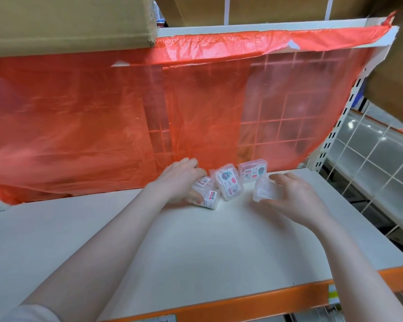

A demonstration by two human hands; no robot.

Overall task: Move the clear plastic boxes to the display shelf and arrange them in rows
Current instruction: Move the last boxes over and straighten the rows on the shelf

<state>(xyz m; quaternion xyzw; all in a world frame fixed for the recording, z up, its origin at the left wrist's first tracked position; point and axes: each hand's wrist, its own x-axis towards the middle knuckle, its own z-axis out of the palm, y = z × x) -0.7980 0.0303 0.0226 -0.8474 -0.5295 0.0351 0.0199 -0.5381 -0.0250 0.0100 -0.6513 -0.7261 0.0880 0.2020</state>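
Small clear plastic boxes with white-and-red barcode labels lie on the white shelf. Left hand grips two labelled boxes; right hand grips one plain box.

Wide open stretch of white shelf in front and to the left, approach clear from the orange front edge. Rear blocked by red plastic sheet over a wire grid; boxes cluster just before it, mid-right. Overhead capped by cardboard carton and upper shelf rail; right side bounded by slotted upright.
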